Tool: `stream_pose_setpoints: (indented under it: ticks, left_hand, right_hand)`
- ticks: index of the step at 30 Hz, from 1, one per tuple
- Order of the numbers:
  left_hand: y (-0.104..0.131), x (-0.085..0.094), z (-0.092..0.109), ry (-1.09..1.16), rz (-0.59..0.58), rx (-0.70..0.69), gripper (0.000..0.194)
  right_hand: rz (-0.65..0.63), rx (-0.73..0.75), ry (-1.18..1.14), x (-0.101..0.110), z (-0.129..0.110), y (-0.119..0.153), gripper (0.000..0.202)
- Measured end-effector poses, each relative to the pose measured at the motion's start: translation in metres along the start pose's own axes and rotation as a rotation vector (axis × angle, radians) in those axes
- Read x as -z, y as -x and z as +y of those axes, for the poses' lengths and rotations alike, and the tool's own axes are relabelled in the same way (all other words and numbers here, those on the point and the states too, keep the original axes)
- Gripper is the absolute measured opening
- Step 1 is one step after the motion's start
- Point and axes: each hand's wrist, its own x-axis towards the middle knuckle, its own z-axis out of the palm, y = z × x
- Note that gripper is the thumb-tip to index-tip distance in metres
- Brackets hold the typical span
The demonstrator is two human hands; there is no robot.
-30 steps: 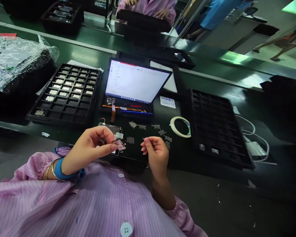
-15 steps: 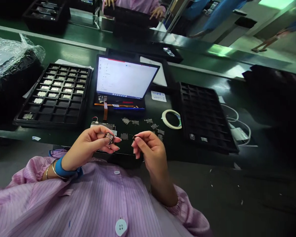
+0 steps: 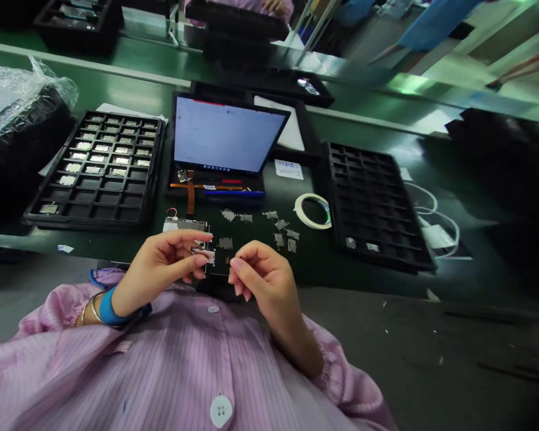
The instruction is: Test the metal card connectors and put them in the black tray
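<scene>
My left hand (image 3: 165, 258) holds a small circuit board (image 3: 209, 257) between thumb and fingers, its pale metallic face now upward. My right hand (image 3: 266, 278) is pinched just to the right of it. Something tiny and dark seems to be at those fingertips, too small to name. Beyond my left fingers lies a larger board (image 3: 186, 224) with a red wire and an orange flat cable (image 3: 191, 197). Several thin grey metal plates (image 3: 226, 243) are scattered on the bench past my hands.
A laptop (image 3: 229, 134) stands open at the back centre. On the left is a black compartment tray (image 3: 103, 196) with many small boards; another black tray (image 3: 377, 203) with two pieces is on the right. A tape roll (image 3: 299, 212) lies beside it. Another person's hand shows across the bench.
The small board in my left hand has turned from its dark component side to its pale side. My right hand has moved left, closer to it. The laptop screen has dimmed.
</scene>
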Motion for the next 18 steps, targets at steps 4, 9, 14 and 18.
stream_pose_setpoints:
  ticks: [4,9,14,18]
  left_hand:
    - [0.001,0.001,0.000,-0.026,0.055,-0.046,0.017]
    - [-0.002,0.004,-0.003,0.003,0.065,-0.049,0.013]
    - [-0.007,0.004,-0.013,0.109,0.030,0.135,0.038]
    - [-0.007,0.006,-0.018,0.164,0.025,0.125,0.021]
  right_hand:
    - [-0.008,0.004,0.016,-0.002,0.002,0.005,0.022]
    - [0.158,0.211,0.194,0.012,0.000,-0.027,0.016]
    - [-0.018,0.251,0.157,0.042,-0.018,-0.127,0.021]
    - [-0.063,0.097,0.067,0.048,-0.023,-0.188,0.017]
